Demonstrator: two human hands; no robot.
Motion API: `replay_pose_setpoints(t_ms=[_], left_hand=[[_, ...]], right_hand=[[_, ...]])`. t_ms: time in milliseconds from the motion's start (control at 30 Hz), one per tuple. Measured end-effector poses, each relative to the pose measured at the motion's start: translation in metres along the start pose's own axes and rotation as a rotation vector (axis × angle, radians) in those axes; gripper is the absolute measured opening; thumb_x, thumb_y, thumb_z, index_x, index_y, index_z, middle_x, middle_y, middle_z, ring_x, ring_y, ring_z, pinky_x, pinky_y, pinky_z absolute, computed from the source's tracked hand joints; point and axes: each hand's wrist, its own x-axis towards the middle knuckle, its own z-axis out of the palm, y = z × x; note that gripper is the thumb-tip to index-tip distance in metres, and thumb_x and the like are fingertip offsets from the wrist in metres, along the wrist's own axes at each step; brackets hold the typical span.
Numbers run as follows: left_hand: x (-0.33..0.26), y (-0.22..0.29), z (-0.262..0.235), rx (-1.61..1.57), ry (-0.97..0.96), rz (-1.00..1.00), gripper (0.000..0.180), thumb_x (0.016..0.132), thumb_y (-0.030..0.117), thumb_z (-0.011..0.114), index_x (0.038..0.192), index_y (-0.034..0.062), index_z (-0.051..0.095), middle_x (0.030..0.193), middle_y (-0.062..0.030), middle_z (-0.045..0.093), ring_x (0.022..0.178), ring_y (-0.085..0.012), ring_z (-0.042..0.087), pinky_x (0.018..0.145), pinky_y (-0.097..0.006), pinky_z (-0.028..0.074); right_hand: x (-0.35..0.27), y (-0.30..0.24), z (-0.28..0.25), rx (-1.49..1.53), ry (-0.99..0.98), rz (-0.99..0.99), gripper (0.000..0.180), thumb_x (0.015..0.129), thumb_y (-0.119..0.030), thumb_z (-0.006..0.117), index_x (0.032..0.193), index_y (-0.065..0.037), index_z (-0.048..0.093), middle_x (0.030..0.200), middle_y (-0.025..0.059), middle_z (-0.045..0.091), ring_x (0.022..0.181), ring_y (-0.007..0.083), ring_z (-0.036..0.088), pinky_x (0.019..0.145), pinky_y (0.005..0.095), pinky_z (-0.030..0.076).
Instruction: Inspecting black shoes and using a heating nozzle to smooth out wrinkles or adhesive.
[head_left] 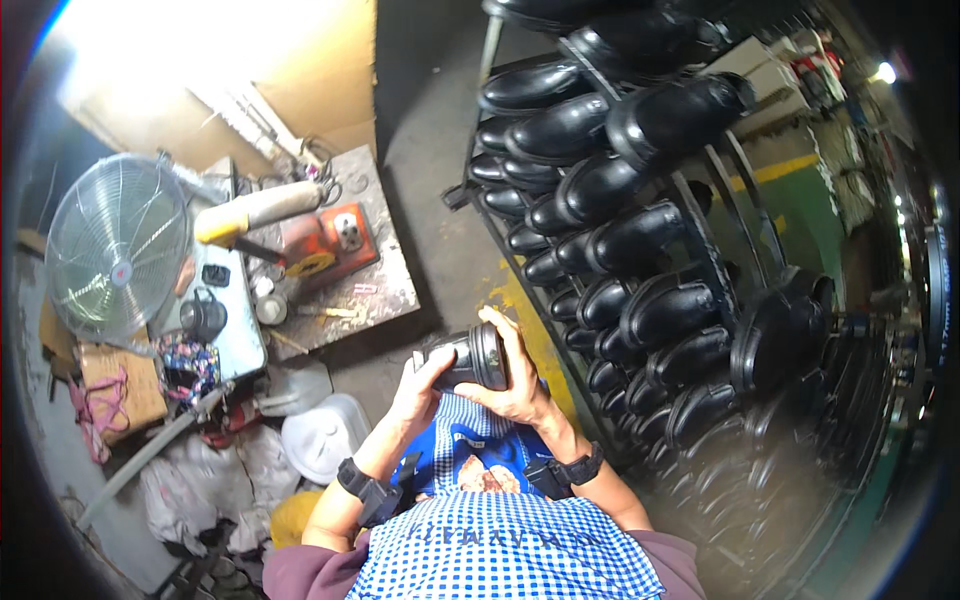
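A glossy black shoe (480,357) is held between my two hands, in front of my blue checked apron (500,545). My left hand (420,388) grips it from the left, thumb lying across its surface. On the other side, my right hand (520,380) wraps round the end with the thick ridged edge, its fingers at the far side and its thumb beneath. Parts of the shoe are covered by my fingers. Dark straps with small boxes sit on both my wrists.
To the right stands a tall rack (715,265) with many black shoes on tiers. An orange-red machine (335,245) stands on a worn bench (395,290) at the left, beside a large fan (118,245). White sacks (195,485) and a white plastic tub (325,438) lie lower left.
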Motion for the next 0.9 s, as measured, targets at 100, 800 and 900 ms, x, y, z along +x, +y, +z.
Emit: replay_pose_setpoints(t_ms=[100,800,900], left_hand=[[-0.006,0.006,-0.010,-0.026,0.096,0.067,0.028,0.081,0.018,0.058,0.101,-0.0016,0.057,0.091,-0.0068,0.061,0.080,-0.0124,0.058,0.073,-0.026,0.047],[-0.006,0.026,-0.058,-0.104,0.291,0.168,0.023,0.080,0.013,0.058,0.098,-0.0016,0.058,0.089,-0.0056,0.061,0.079,-0.0116,0.057,0.073,-0.024,0.045],[-0.003,0.025,-0.061,-0.102,0.316,0.169,0.023,0.080,0.013,0.058,0.099,-0.0015,0.058,0.090,-0.0053,0.060,0.079,-0.0115,0.057,0.074,-0.024,0.045]], right_hand=[[0.009,0.004,0.005,0.428,-0.196,0.171,0.074,0.072,-0.020,0.059,0.132,0.003,0.022,0.135,0.0193,0.026,0.126,0.0276,0.026,0.104,0.0356,0.017],[0.044,0.018,0.082,0.749,-0.099,0.388,0.066,0.074,-0.031,0.060,0.124,0.005,0.036,0.118,0.0132,0.046,0.108,0.0186,0.045,0.096,0.0296,0.031],[0.045,0.023,0.090,0.796,-0.050,0.450,0.063,0.075,-0.028,0.059,0.123,0.006,0.037,0.121,0.0135,0.046,0.110,0.0186,0.045,0.096,0.0296,0.032]])
